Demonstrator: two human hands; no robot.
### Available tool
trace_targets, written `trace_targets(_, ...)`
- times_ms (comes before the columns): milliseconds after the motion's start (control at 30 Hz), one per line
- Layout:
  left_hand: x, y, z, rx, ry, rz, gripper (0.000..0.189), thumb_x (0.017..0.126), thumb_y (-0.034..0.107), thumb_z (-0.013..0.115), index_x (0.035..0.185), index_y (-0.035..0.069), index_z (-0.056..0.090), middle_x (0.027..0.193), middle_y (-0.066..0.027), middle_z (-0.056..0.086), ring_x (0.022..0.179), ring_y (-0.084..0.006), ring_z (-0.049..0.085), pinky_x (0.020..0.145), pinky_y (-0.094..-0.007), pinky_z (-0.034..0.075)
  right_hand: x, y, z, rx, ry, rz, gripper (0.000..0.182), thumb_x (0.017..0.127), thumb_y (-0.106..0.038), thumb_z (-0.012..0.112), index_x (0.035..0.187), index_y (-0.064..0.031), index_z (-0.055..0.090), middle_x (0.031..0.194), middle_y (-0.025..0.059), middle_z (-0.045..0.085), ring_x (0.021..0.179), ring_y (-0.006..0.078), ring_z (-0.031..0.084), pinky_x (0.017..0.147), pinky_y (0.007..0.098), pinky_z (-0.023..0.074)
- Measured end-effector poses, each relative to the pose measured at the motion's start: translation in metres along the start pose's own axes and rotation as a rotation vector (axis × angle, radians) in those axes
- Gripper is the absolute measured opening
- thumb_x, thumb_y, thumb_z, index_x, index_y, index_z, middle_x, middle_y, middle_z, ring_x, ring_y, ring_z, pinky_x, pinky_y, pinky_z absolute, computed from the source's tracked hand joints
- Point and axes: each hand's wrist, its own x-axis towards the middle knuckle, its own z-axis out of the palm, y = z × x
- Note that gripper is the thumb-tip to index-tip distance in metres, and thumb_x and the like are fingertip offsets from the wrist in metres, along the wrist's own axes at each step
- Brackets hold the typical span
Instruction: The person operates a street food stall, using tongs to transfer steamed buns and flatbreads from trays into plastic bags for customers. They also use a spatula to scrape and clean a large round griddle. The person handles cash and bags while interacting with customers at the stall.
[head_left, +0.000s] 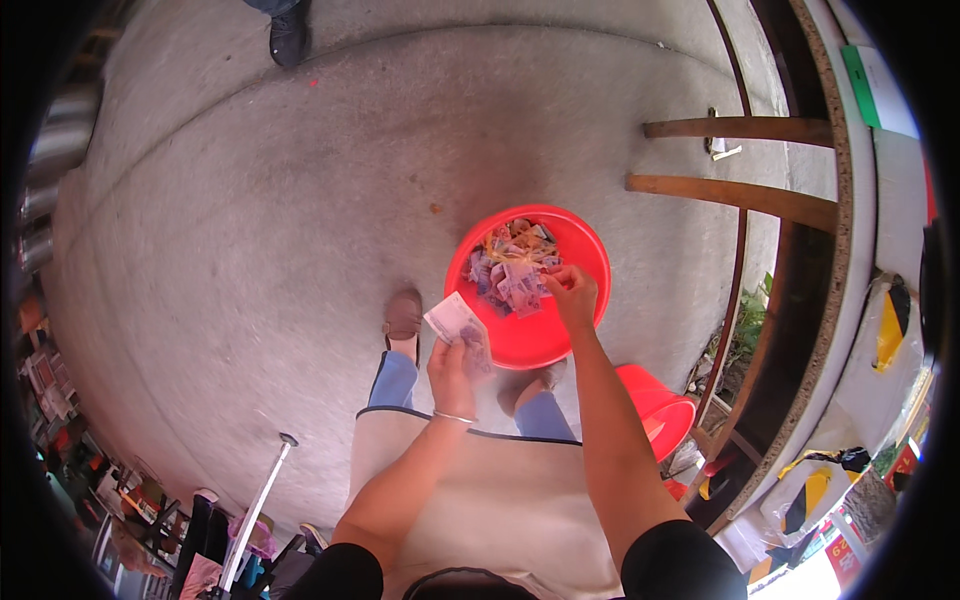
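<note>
A round red plastic tub (528, 341) stands in front of me and holds a heap of crumpled banknotes (510, 259), mostly purple with some yellowish ones. My left hand (451, 369), with a bangle on the wrist, grips a few flat purple banknotes (459, 321) by the tub's near left rim. Over the tub's right side, my right hand (576, 291) pinches the edge of a purple banknote (523, 291) at the heap. How many notes the left hand has cannot be told.
A smaller red bucket (656, 409) lies tilted beside my right leg. Along the right runs a table edge (846, 187) with wooden supports (739, 196) beneath. Another person's shoe (289, 34) is on the concrete floor (285, 195) ahead. A white pole (255, 510) stands at lower left.
</note>
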Motion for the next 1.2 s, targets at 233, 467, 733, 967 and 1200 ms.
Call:
trace_targets(233, -0.039, 0.026, -0.04, 0.088, 0.054, 0.117, 0.028, 0.097, 0.015, 0.049, 0.12, 0.001, 0.056, 0.105, -0.0021, 0.063, 0.091, -0.01, 0.06, 0.082, -0.0254, 0.049, -0.04, -0.156, -0.024, 0.816, 0.018, 0.339, 0.01, 0.087, -0.002, 0.066, 0.098, -0.0023, 0.065, 0.086, 0.0046, 0.067, 0.074, 0.0137, 0.065, 0.066, 0.0254, 0.0565)
trace_targets(467, -0.137, 0.105, -0.042, 0.157, -0.001, 0.174, 0.026, 0.095, 0.014, 0.048, 0.117, 0.004, 0.057, 0.099, -0.004, 0.065, 0.083, -0.0129, 0.064, 0.072, -0.0287, 0.054, -0.039, -0.442, -0.042, 0.99, -0.177, -0.021, 0.016, 0.088, -0.006, 0.067, 0.104, -0.0032, 0.068, 0.09, 0.0051, 0.068, 0.081, 0.0155, 0.067, 0.069, 0.029, 0.0573)
trace_targets(733, -0.23, 0.267, 0.0, -0.025, -0.004, 0.267, 0.026, 0.092, 0.01, 0.046, 0.113, 0.001, 0.059, 0.098, -0.0056, 0.065, 0.084, -0.0138, 0.064, 0.073, -0.0295, 0.054, -0.06, -0.715, -0.023, 0.669, -0.296, -0.436, 0.013, 0.083, -0.007, 0.071, 0.095, -0.0009, 0.07, 0.085, 0.0038, 0.07, 0.073, 0.0091, 0.063, 0.066, 0.0218, 0.049)
trace_targets(967, -0.229, 0.32, -0.004, 0.04, 0.02, 0.346, 0.024, 0.092, 0.01, 0.047, 0.108, -0.001, 0.06, 0.091, -0.0047, 0.065, 0.081, -0.0122, 0.063, 0.072, -0.0274, 0.052, -0.068, -0.786, 0.008, 0.098, -0.209, -0.764, 0.007, 0.077, -0.004, 0.074, 0.084, -0.0059, 0.074, 0.08, 0.0039, 0.07, 0.074, 0.0147, 0.063, 0.076, 0.0265, 0.0493)
trace_targets(1200, -0.227, 0.335, 0.022, 0.118, -0.058, 0.321, 0.021, 0.096, 0.012, 0.048, 0.108, 0.001, 0.061, 0.092, -0.0002, 0.063, 0.079, -0.0088, 0.06, 0.072, -0.0242, 0.05, -0.095, -0.806, 0.021, 0.13, 0.065, -1.191, 0.023, 0.079, -0.006, 0.069, 0.101, -0.0126, 0.071, 0.101, 0.007, 0.062, 0.092, 0.0254, 0.057, 0.082, 0.0349, 0.0458)
